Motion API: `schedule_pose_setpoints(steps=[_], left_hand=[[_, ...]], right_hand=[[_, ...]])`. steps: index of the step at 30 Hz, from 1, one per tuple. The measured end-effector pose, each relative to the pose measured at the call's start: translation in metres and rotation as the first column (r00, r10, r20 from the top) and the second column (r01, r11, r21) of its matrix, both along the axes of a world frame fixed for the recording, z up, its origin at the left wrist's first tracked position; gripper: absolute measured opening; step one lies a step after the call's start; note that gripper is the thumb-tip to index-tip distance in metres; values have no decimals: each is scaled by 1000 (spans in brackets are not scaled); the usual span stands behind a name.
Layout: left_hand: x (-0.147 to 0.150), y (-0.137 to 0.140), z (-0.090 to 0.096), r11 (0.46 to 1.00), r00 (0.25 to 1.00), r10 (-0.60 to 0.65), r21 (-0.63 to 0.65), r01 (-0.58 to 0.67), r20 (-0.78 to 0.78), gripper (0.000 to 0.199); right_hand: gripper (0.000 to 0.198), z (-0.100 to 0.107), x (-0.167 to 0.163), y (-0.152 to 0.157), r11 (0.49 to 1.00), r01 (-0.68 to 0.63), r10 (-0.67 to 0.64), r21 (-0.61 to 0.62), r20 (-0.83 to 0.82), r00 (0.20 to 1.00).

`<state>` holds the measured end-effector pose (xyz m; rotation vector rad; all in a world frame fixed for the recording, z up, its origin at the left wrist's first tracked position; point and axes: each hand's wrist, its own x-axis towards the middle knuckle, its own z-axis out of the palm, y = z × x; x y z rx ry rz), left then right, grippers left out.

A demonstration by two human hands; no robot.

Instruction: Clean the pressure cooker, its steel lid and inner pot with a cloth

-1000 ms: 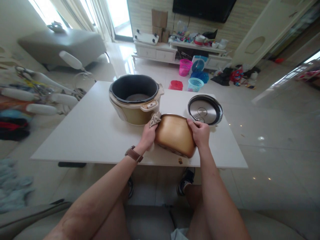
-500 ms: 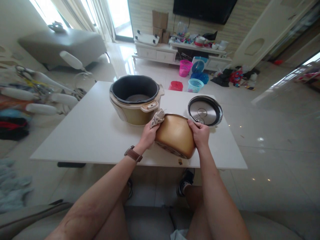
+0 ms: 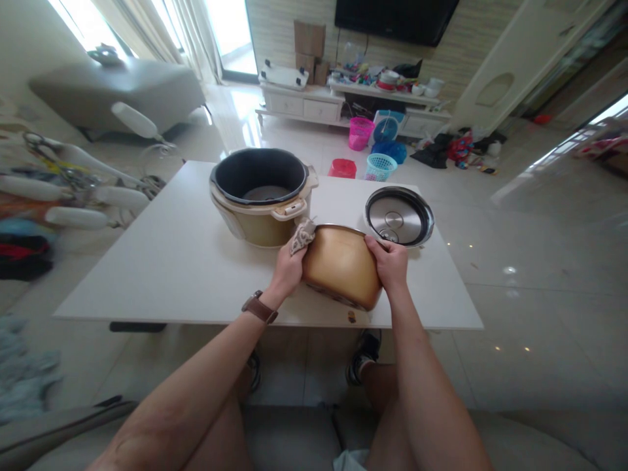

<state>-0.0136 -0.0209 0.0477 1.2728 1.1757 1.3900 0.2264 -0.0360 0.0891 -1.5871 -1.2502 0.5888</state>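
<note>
A gold-coloured inner pot [image 3: 342, 265] is tilted between my two hands over the front part of the white table, its underside turned toward me. My left hand [image 3: 288, 268], below a brown-strapped watch, grips the pot's left side with a patterned cloth [image 3: 303, 237] at the rim. On the right, my right hand [image 3: 391, 261] is closed on the rim, thumb on the outer wall. The pot's inside is hidden. Behind my left hand stands the open cooker body [image 3: 262, 219] with a dark, hollow interior. The round lid [image 3: 400, 217] lies inner side up beyond my right hand.
The white table [image 3: 147, 275] has a small dark and yellow piece [image 3: 351, 317] near its front edge. Beyond it on the floor are a red stool [image 3: 342, 168], a light-blue basket [image 3: 381, 167] and a pink basket [image 3: 360, 133]. White padded equipment [image 3: 78, 218] stands at left.
The whole view has shifted slightly. Both hands keep their hold on the inner pot, and its tilt looks almost the same. The cooker body and lid stay in place.
</note>
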Motion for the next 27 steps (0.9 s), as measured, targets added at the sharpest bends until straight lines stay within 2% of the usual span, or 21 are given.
schedule_pose_setpoints(steps=[3, 6, 10, 13, 15, 19, 21, 24, 27], left_hand=[[-2, -10, 11, 973, 983, -90, 195, 121, -160, 50], [-3, -13, 17, 960, 978, -126, 229, 162, -167, 51], [-1, -2, 14, 989, 994, -98, 107, 102, -46, 49], [1, 9, 5, 997, 997, -78, 30, 77, 16, 47], [0, 15, -3, 996, 997, -40, -82, 45, 67, 44], [-2, 19, -17, 926, 982, 46, -376, 28, 185, 36], [-2, 18, -19, 908, 976, 77, -420, 16, 203, 34], [0, 14, -13, 942, 983, 105, -331, -49, 152, 35], [1, 4, 0, 996, 997, 39, -85, -33, 67, 42]], right_hand=[[64, -2, 0, 1, 1000, 11, -11, 8, -4, 1000], [64, -4, 0, 2, 1000, 19, -19, 3, -19, 1000], [63, -4, 0, 3, 999, 50, -50, -1, -3, 999], [62, -3, -1, 2, 998, 60, -59, -6, 9, 998], [63, -3, 0, 2, 998, 57, -57, -8, 7, 998], [64, -2, 0, 1, 1000, 31, -31, 3, 1, 1000], [65, -2, 0, 1, 1000, 19, -19, 11, 8, 1000], [65, -1, -1, 2, 1000, 17, -17, 15, 17, 1000], [64, -2, -2, 2, 1000, 26, -26, 7, 6, 1000]])
